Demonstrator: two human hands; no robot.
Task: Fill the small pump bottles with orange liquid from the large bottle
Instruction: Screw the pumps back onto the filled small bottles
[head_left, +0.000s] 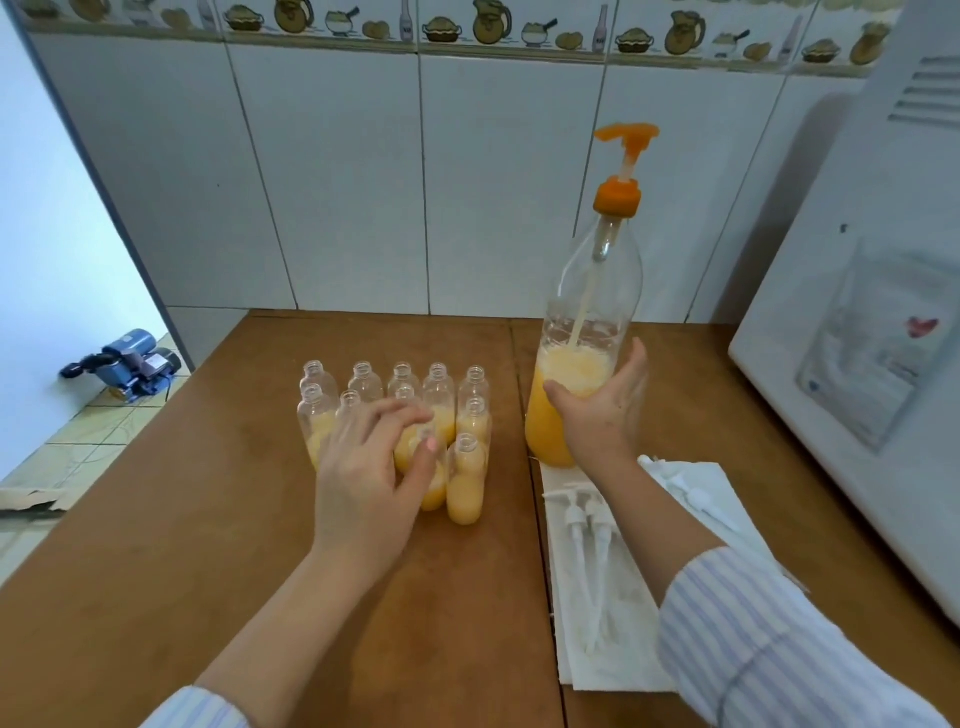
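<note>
Brown wooden tabletop (208, 519) before white wall tiles. Head view: left hand (366, 467) curls round one small clear pump bottle (415, 452) among the cluster; several hold orange liquid, rear ones look empty. Right hand (602, 410) clasps the tall clear large bottle (587, 332), upright, orange pump nozzle pointing left, roughly half full.

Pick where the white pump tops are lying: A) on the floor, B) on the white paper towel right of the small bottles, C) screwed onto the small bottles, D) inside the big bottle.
B: the white pump tops lie loose on the paper towel, and the small bottles stand open-necked.
</note>
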